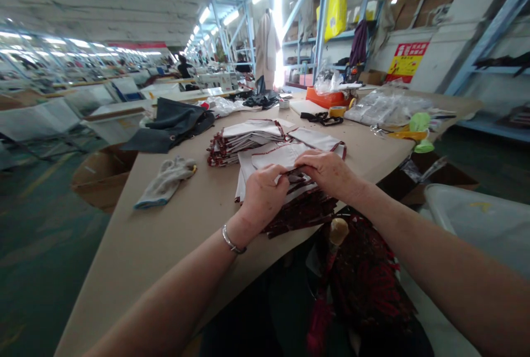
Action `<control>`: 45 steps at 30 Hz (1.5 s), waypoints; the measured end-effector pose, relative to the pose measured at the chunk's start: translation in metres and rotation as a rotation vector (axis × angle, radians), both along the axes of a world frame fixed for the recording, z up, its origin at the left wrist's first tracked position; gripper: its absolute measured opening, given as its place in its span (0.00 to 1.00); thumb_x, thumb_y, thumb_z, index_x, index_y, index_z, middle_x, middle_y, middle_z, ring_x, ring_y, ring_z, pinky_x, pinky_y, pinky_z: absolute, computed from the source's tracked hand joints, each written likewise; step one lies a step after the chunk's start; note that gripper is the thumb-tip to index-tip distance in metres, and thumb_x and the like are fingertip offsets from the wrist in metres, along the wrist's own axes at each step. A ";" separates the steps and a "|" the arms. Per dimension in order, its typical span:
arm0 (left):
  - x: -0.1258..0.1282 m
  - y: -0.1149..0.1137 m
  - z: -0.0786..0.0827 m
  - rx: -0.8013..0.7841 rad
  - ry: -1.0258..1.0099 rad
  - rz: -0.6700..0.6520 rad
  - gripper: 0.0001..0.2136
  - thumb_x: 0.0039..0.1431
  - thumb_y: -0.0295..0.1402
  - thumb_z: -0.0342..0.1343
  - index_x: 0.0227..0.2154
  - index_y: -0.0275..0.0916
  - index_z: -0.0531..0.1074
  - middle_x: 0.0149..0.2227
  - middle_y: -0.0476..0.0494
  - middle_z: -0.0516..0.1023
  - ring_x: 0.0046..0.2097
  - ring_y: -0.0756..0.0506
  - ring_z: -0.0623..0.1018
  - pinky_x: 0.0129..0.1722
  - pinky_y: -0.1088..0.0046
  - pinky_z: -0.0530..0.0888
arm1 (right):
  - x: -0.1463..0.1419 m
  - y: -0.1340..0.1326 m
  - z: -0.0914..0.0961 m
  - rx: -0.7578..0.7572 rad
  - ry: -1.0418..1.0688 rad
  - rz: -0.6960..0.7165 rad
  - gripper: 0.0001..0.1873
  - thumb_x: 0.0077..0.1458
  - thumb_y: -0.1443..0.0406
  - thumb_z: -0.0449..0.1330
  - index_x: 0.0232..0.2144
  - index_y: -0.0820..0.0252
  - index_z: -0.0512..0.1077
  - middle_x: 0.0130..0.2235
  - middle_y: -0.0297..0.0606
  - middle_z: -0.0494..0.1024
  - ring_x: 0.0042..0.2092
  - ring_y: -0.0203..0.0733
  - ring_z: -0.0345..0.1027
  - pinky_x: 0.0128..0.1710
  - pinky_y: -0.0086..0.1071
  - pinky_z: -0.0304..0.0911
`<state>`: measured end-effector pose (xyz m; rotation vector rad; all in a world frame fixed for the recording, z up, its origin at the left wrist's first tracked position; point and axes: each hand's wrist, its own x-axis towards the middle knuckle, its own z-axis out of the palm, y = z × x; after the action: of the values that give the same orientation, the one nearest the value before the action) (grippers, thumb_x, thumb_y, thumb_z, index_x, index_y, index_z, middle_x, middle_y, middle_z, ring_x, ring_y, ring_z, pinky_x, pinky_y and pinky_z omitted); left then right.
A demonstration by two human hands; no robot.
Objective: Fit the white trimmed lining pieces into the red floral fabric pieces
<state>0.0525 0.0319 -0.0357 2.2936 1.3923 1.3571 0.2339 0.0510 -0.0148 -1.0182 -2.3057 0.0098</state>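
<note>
My left hand and my right hand meet over a pile of white fabric pieces with dark red patterned edges near the table's front edge. Both hands have their fingers curled and pinch the top piece of that pile between them. A silver bracelet sits on my left wrist. Behind the pile lies a second, fanned stack of the same pieces. More dark red patterned cloth hangs in my lap below the table edge, beside a stick with a round wooden knob.
A grey work glove lies left on the tan table. Dark grey cloth is heaped at the far left. Scissors, a tape roll, an orange tray and plastic bags lie at the back. Cardboard boxes stand on the floor.
</note>
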 end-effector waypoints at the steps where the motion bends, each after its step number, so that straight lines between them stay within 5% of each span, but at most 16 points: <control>1: -0.004 0.003 0.003 0.019 -0.007 0.048 0.10 0.51 0.24 0.52 0.31 0.39 0.78 0.32 0.46 0.81 0.35 0.46 0.77 0.38 0.72 0.72 | -0.006 -0.002 0.005 -0.006 0.012 0.016 0.10 0.61 0.67 0.55 0.38 0.58 0.76 0.39 0.38 0.79 0.43 0.40 0.71 0.46 0.32 0.63; 7: -0.032 0.032 0.030 0.105 -0.088 0.227 0.11 0.49 0.23 0.50 0.29 0.38 0.77 0.32 0.45 0.80 0.36 0.45 0.78 0.39 0.70 0.72 | -0.033 -0.011 0.028 0.043 0.100 0.039 0.14 0.61 0.67 0.51 0.43 0.58 0.75 0.41 0.38 0.81 0.43 0.41 0.74 0.45 0.32 0.65; 12: -0.054 0.022 0.042 0.066 -0.115 0.027 0.10 0.55 0.27 0.51 0.35 0.38 0.79 0.35 0.46 0.82 0.37 0.47 0.78 0.40 0.73 0.73 | -0.014 -0.017 0.032 0.087 0.350 -0.188 0.13 0.60 0.65 0.52 0.39 0.60 0.76 0.32 0.36 0.81 0.35 0.40 0.75 0.38 0.31 0.65; 19: -0.063 -0.022 0.009 -0.114 -0.114 -0.078 0.07 0.55 0.28 0.55 0.32 0.39 0.79 0.30 0.48 0.81 0.32 0.49 0.77 0.34 0.76 0.71 | 0.010 -0.068 -0.009 -0.020 0.299 -0.178 0.12 0.59 0.64 0.53 0.38 0.60 0.76 0.32 0.35 0.80 0.33 0.38 0.74 0.34 0.28 0.66; 26: -0.057 -0.037 -0.017 -0.314 -0.141 -0.191 0.08 0.57 0.29 0.55 0.28 0.37 0.78 0.25 0.48 0.79 0.29 0.50 0.76 0.30 0.76 0.71 | 0.019 -0.088 -0.051 -0.190 0.297 -0.190 0.12 0.61 0.63 0.53 0.38 0.60 0.75 0.35 0.36 0.80 0.35 0.38 0.74 0.35 0.28 0.67; 32: -0.059 -0.056 -0.029 -0.171 -0.067 -0.216 0.09 0.54 0.32 0.60 0.38 0.36 0.77 0.41 0.39 0.80 0.43 0.44 0.78 0.42 0.67 0.75 | 0.020 -0.089 -0.052 -0.200 0.304 -0.218 0.12 0.60 0.63 0.53 0.38 0.60 0.76 0.34 0.36 0.80 0.34 0.39 0.74 0.36 0.29 0.67; 45: -0.060 -0.060 -0.047 0.017 0.087 -0.179 0.10 0.54 0.21 0.51 0.35 0.35 0.76 0.36 0.40 0.80 0.40 0.45 0.78 0.43 0.65 0.76 | 0.018 -0.091 -0.054 -0.210 0.286 -0.228 0.13 0.61 0.62 0.53 0.39 0.60 0.75 0.33 0.37 0.80 0.34 0.40 0.74 0.36 0.31 0.68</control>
<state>-0.0074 -0.0283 -0.0830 2.4479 1.1684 1.2340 0.2515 -0.0395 -0.0685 -1.2904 -1.9490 0.2916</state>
